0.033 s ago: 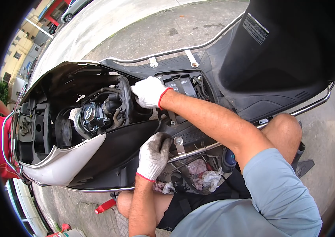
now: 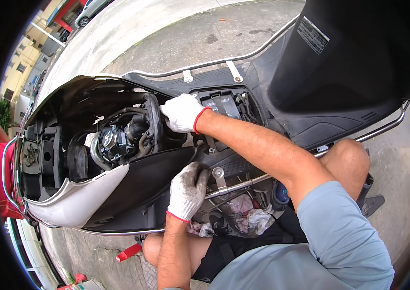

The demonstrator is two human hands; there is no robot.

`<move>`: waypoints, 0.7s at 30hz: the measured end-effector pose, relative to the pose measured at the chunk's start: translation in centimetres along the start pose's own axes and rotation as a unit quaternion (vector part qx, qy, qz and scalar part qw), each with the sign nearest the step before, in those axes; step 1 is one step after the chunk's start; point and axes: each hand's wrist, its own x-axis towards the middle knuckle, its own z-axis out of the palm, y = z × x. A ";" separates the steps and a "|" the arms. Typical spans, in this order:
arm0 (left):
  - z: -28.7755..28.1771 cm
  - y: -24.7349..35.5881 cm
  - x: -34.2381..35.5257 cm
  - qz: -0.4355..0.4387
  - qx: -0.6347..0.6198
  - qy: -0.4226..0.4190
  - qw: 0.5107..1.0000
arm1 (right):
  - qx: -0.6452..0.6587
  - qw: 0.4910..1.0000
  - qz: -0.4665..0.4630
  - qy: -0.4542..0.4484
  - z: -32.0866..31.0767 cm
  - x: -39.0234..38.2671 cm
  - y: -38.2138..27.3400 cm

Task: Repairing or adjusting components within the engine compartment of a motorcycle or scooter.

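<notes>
A scooter point(image 2: 243, 166) lies lengthwise before me, its body opened up and the engine bay exposed. My right hand point(image 2: 182, 114), in a white knit glove with a red cuff, is closed beside the black front rim point(image 2: 154, 121) of that bay; its fingertips and whatever they grip are hidden. Nearer to me, my left hand point(image 2: 188, 190), in a similar glove with dark-stained fingers, is curled closed at the front end of the black-and-white side panel point(image 2: 135, 186). Any small thing in its fingers cannot be made out. Inside the bay sits a metal carburetor point(image 2: 113, 138) among hoses.
A battery point(image 2: 221, 105) and wiring sit in the open footboard compartment. A metal side rail point(image 2: 238, 186) runs along my side. Crumpled rags point(image 2: 258, 220) and tools lie below it. A red-handled object point(image 2: 129, 252) is on the ground. A person in red point(image 2: 3, 179) stands at the far left.
</notes>
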 end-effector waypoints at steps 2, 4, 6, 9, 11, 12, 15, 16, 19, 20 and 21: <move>-0.1 0.1 0.1 0.007 0.004 0.001 1.000 | 0.001 1.000 0.009 -0.011 -0.3 0.1 -0.3; 0.1 -0.2 0.4 0.015 0.008 -0.001 1.000 | -0.001 1.000 0.017 -0.021 -0.5 0.3 -0.2; 0.1 -0.4 0.4 0.020 0.012 -0.002 1.000 | 0.004 0.999 0.038 -0.025 -0.6 0.3 -0.2; 0.0 -0.2 0.5 0.010 0.016 -0.002 1.000 | 0.008 0.999 0.024 0.032 0.0 0.2 0.1; 0.0 -0.1 0.6 0.017 0.025 -0.001 1.000 | 0.000 0.999 0.012 0.039 0.4 0.3 0.3; 0.1 -0.2 0.6 0.017 0.024 -0.001 1.000 | -0.007 0.999 0.001 0.046 0.4 0.4 0.3; 0.1 -0.5 0.6 0.016 0.018 -0.002 1.000 | -0.013 1.000 0.017 0.001 0.2 0.8 0.2; 0.0 -0.5 0.6 0.015 0.017 -0.002 1.000 | -0.013 1.000 0.016 0.001 0.1 0.8 0.0; 0.0 -0.5 0.6 0.010 0.014 -0.004 1.000 | -0.015 0.999 0.027 -0.028 0.3 0.7 -0.1; 0.0 -0.5 0.6 0.005 0.011 -0.006 1.000 | -0.002 0.999 0.035 -0.004 0.3 0.4 -0.1; 0.0 -0.5 0.5 0.005 0.011 -0.006 1.000 | 0.011 0.999 0.044 0.021 0.3 0.2 -0.1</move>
